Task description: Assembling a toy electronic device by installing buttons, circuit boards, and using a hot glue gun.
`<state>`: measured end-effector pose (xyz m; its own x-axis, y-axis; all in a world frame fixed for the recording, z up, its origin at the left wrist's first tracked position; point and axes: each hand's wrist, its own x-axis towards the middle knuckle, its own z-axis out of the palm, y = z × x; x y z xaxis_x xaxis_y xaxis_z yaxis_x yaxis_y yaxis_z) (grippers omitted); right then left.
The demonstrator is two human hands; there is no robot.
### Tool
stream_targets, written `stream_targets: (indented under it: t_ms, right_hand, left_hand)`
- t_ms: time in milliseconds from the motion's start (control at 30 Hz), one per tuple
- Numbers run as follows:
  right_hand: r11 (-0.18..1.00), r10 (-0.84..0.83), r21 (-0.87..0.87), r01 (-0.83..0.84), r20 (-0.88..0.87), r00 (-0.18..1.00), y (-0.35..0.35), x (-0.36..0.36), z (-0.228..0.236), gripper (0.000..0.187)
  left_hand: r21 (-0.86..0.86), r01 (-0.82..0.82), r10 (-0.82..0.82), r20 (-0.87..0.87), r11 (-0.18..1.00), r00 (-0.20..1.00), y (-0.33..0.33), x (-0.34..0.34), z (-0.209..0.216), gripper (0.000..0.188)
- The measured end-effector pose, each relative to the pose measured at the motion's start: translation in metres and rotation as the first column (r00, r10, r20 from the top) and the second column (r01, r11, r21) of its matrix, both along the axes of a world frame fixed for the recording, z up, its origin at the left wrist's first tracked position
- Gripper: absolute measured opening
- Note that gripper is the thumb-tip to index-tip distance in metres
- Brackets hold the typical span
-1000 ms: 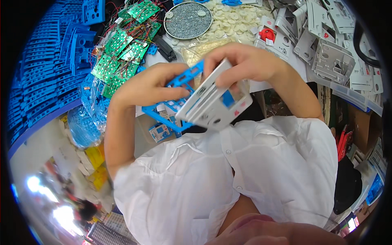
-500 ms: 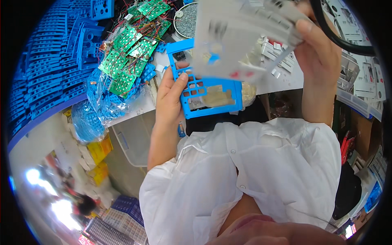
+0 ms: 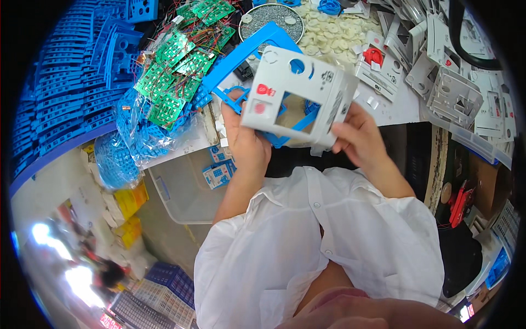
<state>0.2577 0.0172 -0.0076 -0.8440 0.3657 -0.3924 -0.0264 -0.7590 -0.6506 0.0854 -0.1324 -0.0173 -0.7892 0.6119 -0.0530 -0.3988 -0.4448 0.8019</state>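
Note:
My left hand (image 3: 246, 137) is closed on a blue plastic frame (image 3: 233, 61) with cutouts, tilted over the table edge. Its lower part is mostly covered by a white plastic panel (image 3: 304, 83), so I see blue through the panel's openings. The panel has a large rectangular window, a round hole and red and black printed marks. At its right side my right hand (image 3: 361, 134) grips the panel by the edge. Panel and frame overlap in front of me; whether they touch all along, I cannot tell. Most fingers of my left hand are hidden behind the parts.
Blue plastic parts (image 3: 66, 82) are stacked at the left, beside green circuit boards (image 3: 172, 77) with wires. Behind my hands stand a round tin of screws (image 3: 271, 24) and cream-coloured discs (image 3: 334, 33). White panels (image 3: 455, 96) fill the right. Below the table is a clear bin (image 3: 181, 200).
My right hand has come down and left with the white panel, now over the blue frame. The frame has tilted in my left hand.

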Motion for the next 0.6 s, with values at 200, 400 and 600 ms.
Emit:
stream_targets:
  t_ms: [200,400,600]
  right_hand:
    - [0.998,-0.063,-0.031,0.063,0.011,0.998,-0.032,-0.024,0.007,0.036]
    - [0.993,0.121,-0.023,-0.118,0.159,0.980,-0.033,-0.029,0.003,0.023]
    - [0.794,0.542,0.089,-0.602,0.345,0.766,-0.006,-0.014,0.022,0.022]
  left_hand:
    - [-0.033,-0.122,0.125,0.089,0.992,0.988,0.006,0.015,0.004,0.056]
    - [-0.050,-0.115,0.103,-0.205,0.992,0.973,0.004,0.021,-0.008,0.068]
    - [-0.081,-0.073,0.071,-0.020,0.994,0.997,0.002,0.015,0.005,0.058]
